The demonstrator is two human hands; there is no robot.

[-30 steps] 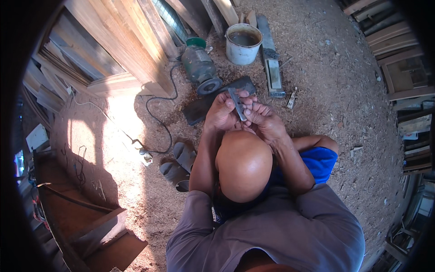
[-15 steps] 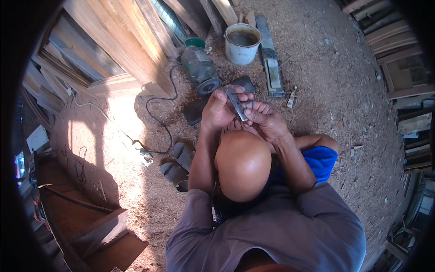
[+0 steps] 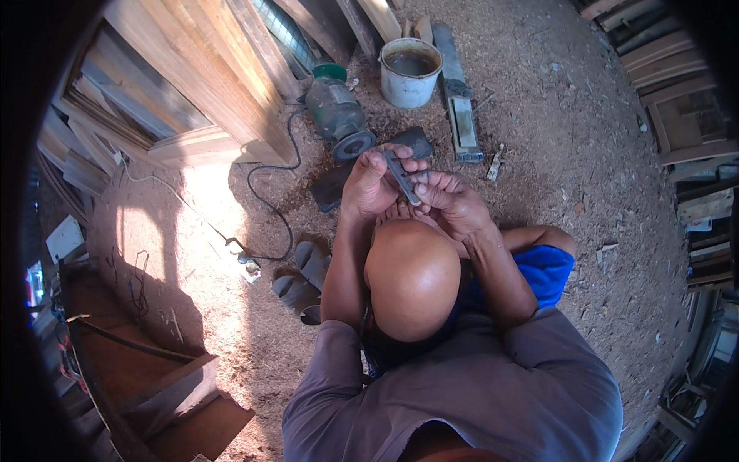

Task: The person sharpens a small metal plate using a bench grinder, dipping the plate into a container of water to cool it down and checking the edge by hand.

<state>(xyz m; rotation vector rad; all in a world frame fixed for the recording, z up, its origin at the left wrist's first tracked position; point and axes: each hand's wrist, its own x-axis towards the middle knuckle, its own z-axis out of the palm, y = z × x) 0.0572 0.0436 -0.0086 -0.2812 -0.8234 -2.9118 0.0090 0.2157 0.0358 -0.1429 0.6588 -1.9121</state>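
Observation:
Between my two hands is a narrow flat metal blade (image 3: 401,178), slanting over my bare foot and raised knee. Its upper part lies against the fingers of my left hand (image 3: 368,187), with the thumb alongside. At its lower end, the fingertips of my right hand (image 3: 456,204) pinch the edge. Both hands are closed on the blade, and parts of it are covered by fingers. Just beyond my left hand sits a green bench grinder (image 3: 339,115) with a round wheel facing me.
A white bucket of murky liquid (image 3: 412,96) stands beyond my hands. Right of it, a sharpening stone (image 3: 463,123) rests on a plank. Dark slippers (image 3: 296,289) lie by my left arm, near a cable (image 3: 258,185). Wooden frames (image 3: 208,77) lean at the far left.
The blade has tilted slightly, and its face looks darker where it shone before. Both hands keep nearly the same place and grip.

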